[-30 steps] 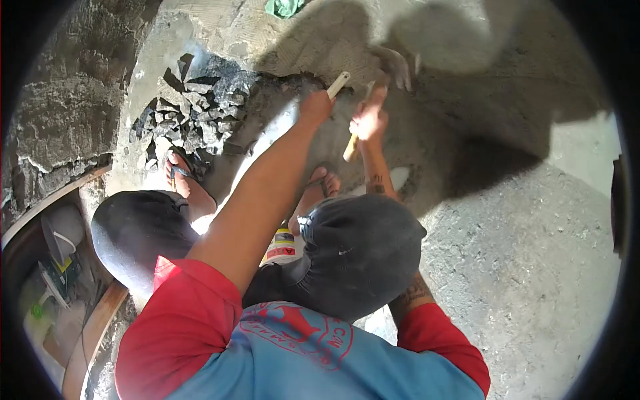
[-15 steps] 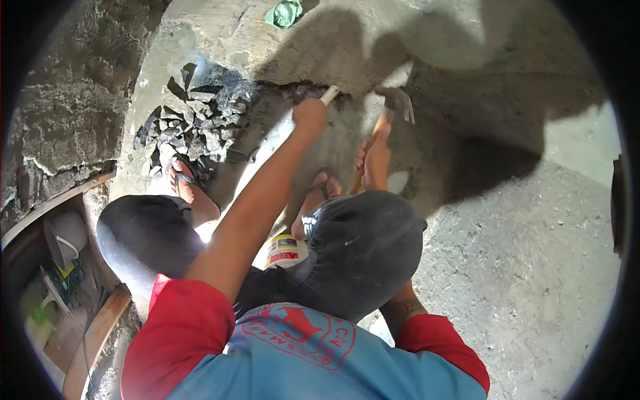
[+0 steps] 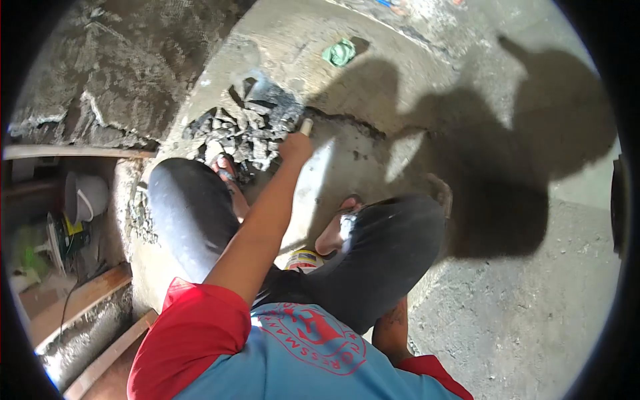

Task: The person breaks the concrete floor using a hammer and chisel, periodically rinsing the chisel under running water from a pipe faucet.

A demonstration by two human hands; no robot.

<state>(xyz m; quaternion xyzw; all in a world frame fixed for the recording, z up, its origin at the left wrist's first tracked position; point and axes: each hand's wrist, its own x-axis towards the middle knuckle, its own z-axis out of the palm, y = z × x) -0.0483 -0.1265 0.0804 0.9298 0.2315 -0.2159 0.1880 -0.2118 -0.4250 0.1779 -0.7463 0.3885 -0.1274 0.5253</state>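
Observation:
My left hand [image 3: 296, 148] is closed around what looks like a chisel [image 3: 306, 127], whose pale end sticks out of the top of the fist. It is held over the broken concrete floor, just right of a heap of grey rubble [image 3: 250, 130]. My right forearm [image 3: 392, 330] runs down beside my right thigh, and the knee hides the hand. Past that knee shows a blurred brownish curved shape, apparently the hammer [image 3: 441, 190]. A dark jagged crack edge [image 3: 350, 120] runs along the floor ahead of my left hand.
My sandalled feet stand near the rubble, the left one touching it. A labelled tub [image 3: 305, 260] sits between my legs. Green crumpled material [image 3: 339, 53] lies farther ahead. On the left are a wooden-edged recess with a grey bucket [image 3: 87, 197] and a rough wall [image 3: 120, 73].
The view has shifted, so the rubble and floor appear farther right and lower. My right hand, earlier seen gripping the hammer's wooden handle, has gone behind the knee. My left hand keeps its grip.

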